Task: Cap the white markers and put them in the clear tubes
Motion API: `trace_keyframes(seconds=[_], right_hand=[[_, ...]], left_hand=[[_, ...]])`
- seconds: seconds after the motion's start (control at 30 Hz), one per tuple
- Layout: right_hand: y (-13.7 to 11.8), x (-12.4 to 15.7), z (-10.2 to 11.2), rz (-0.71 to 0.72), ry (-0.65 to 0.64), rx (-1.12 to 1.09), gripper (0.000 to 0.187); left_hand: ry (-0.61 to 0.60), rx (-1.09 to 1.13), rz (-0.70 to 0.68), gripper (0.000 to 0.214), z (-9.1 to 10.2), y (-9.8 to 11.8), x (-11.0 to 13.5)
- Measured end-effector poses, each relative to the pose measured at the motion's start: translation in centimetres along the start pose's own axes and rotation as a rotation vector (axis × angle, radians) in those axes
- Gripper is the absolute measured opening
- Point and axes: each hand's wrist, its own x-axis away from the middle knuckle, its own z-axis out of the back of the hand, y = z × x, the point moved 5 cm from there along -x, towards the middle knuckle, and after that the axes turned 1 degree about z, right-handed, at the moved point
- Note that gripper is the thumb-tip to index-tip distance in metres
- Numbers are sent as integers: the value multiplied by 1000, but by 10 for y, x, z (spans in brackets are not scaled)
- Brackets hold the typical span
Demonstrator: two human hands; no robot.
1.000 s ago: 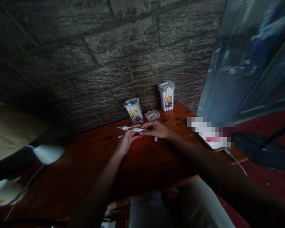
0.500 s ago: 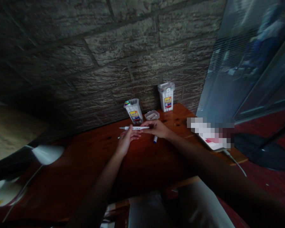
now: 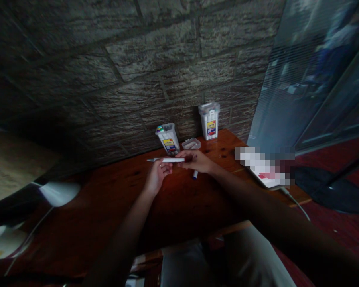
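Observation:
A white marker (image 3: pixel 170 160) with a grey-green tip lies sideways between my two hands, above the wooden table. My left hand (image 3: pixel 158 174) is closed on it near the tip end. The fingers of my right hand (image 3: pixel 197 160) grip its other end, where something dark red shows. Below my right hand a marker or cap with a dark blue end (image 3: pixel 195 174) lies on the table, partly hidden by the hand. Just behind my hands stands an open clear box of markers (image 3: pixel 168 140), slightly tilted. Beside it sits a clear plastic lid (image 3: pixel 191 144).
A second clear box of markers (image 3: pixel 210 121), lidded, stands against the stone wall (image 3: pixel 173 52). At the right table edge is a partly pixelated white device (image 3: pixel 271 181) with a cable. A white lamp-like object (image 3: pixel 60 194) is at the left, and a black round base (image 3: pixel 332 189) on the floor.
The marker has shifted slightly left and turned, so its printed side no longer shows. My left hand has moved a little left and down along with it.

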Motion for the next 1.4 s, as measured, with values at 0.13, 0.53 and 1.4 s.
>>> trace_keyframes(seconds=[0.13, 0.53, 1.4], right_hand=[[0, -1, 1, -2, 14, -31, 36], [1, 0, 1, -24, 1, 79, 34], [-4, 2, 2, 77, -16, 289, 36]], left_hand=[[22, -1, -12, 33, 0, -1, 0], [5, 6, -7, 17, 1, -2, 0], [-59, 45, -136, 32, 1, 4, 2]])
